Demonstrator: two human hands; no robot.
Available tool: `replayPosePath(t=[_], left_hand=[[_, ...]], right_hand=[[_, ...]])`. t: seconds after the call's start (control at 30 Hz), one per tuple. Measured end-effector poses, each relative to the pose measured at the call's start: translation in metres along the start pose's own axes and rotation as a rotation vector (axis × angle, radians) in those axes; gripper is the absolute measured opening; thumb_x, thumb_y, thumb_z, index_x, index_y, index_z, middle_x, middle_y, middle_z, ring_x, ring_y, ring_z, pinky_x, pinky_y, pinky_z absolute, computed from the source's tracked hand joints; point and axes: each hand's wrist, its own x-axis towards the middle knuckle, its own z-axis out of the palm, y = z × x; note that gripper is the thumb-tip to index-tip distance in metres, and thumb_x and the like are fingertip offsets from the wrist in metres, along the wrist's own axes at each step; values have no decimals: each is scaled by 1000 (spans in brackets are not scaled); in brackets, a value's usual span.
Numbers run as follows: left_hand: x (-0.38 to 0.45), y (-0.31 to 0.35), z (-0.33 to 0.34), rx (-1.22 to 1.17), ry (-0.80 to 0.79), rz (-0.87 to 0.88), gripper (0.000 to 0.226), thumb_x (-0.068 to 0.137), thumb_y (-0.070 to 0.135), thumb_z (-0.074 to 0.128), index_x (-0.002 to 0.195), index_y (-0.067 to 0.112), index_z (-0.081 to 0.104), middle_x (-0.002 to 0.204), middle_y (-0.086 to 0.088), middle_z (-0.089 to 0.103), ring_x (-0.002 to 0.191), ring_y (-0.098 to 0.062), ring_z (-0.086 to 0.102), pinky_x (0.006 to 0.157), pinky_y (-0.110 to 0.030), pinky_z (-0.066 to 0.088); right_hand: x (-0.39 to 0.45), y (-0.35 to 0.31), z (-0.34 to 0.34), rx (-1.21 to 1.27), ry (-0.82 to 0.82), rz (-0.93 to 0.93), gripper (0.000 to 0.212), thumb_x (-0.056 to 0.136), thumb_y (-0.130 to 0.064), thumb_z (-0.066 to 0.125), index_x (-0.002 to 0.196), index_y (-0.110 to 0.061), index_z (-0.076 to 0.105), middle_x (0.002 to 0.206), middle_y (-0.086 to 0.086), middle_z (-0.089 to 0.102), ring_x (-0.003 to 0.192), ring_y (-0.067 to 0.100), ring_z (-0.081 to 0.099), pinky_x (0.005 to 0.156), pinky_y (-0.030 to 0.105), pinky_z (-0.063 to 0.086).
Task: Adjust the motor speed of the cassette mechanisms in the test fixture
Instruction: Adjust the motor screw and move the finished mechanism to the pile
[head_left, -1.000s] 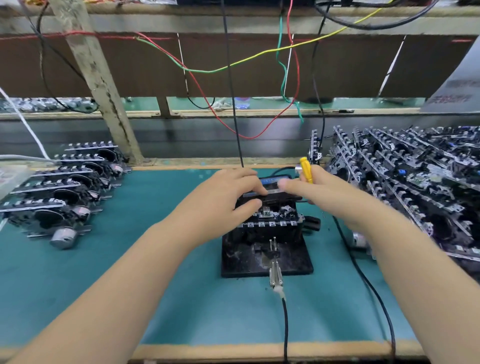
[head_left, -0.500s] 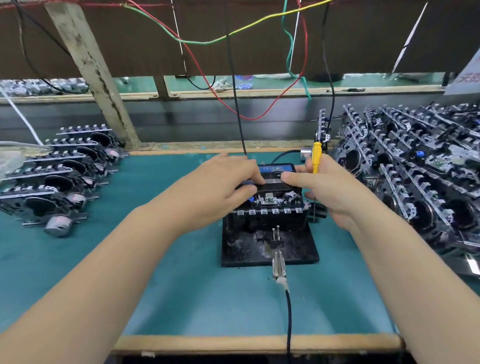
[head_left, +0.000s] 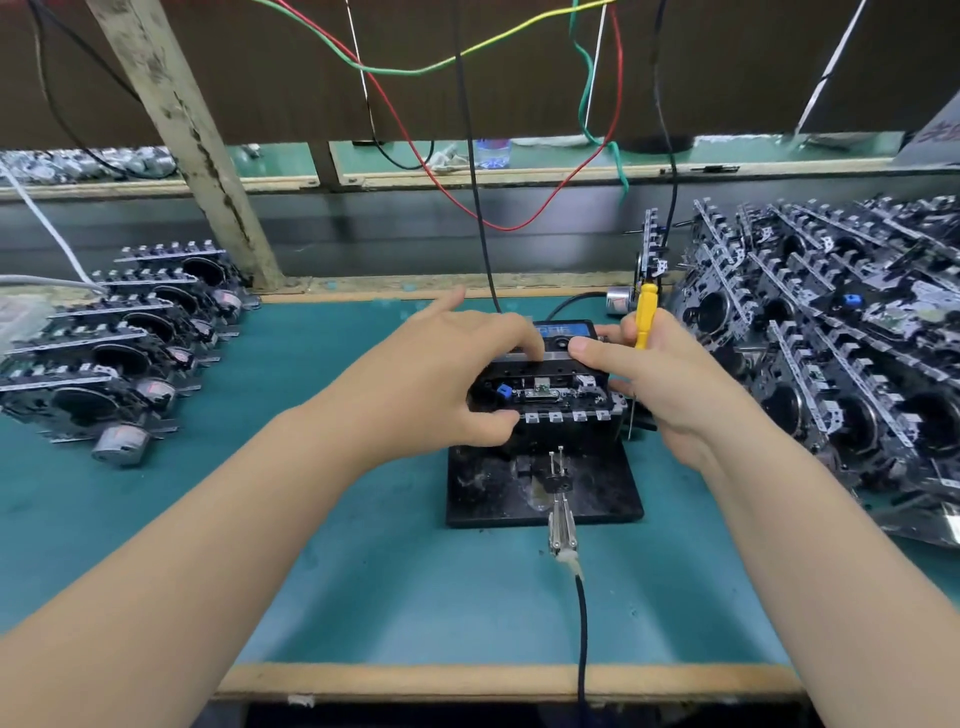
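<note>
A black test fixture (head_left: 540, 493) stands mid-table on the teal mat. A cassette mechanism (head_left: 550, 397) sits in it, with a cassette with a blue label (head_left: 563, 332) on top. My left hand (head_left: 447, 384) grips the mechanism's left end, thumb on the front edge, fingers over the top. My right hand (head_left: 660, 379) presses its thumb on the mechanism's top right and holds a yellow-handled screwdriver (head_left: 645, 319) upright between the fingers; its tip is hidden behind the hand.
A row of cassette mechanisms (head_left: 119, 348) lies at the left, and a large pile of mechanisms (head_left: 831, 338) fills the right. A probe with a black cable (head_left: 563, 525) runs from the fixture over the front edge. Coloured wires (head_left: 519, 218) hang above.
The view has tilted down slightly. My left thumb has slid onto the mechanism's front edge, and my right thumb presses farther onto its top. The screwdriver stays upright in my right hand.
</note>
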Motion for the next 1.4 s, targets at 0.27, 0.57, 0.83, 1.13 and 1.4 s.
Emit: replayPosePath(t=[0.27, 0.57, 0.83, 1.13, 1.4], left_hand=[[-30, 6, 37, -63, 89, -144, 90, 59, 73, 75, 138, 44, 41, 168, 3, -18, 154, -24, -20, 119, -62, 15], [-21, 23, 77, -521, 395, -336, 69, 65, 34, 92, 115, 52, 48, 167, 16, 7, 151, -8, 22, 110, -35, 37], [-21, 18, 86, -568, 499, -275, 67, 61, 27, 93, 112, 48, 56, 163, 22, 14, 147, -3, 29, 112, -29, 35], [-15, -1, 82, -658, 339, -285, 84, 71, 64, 79, 127, 81, 19, 149, 48, -2, 150, 3, 11, 121, -22, 22], [-21, 20, 88, -593, 512, -302, 59, 65, 53, 83, 117, 56, 54, 158, 38, 6, 149, -3, 25, 116, -49, 34]], right_hand=[[-3, 0, 2, 1, 39, -34, 40, 84, -27, 80, 87, -22, 40, 120, -2, 67, 117, 16, 58, 81, 30, 37], [-5, 3, 3, 14, 37, -43, 40, 86, -28, 79, 86, -22, 39, 121, -1, 65, 118, 15, 58, 82, 30, 36], [-9, 2, 7, 42, 67, -65, 29, 85, -21, 80, 94, -21, 52, 114, 1, 70, 106, 13, 67, 89, 31, 49], [-34, -3, 0, -314, 177, -405, 12, 94, -7, 64, 85, -14, 60, 94, -25, 72, 86, -6, 62, 80, 26, 42], [-46, 1, 5, -265, 180, -424, 22, 95, -24, 62, 82, -10, 52, 94, -18, 75, 100, -9, 65, 84, 27, 46]])
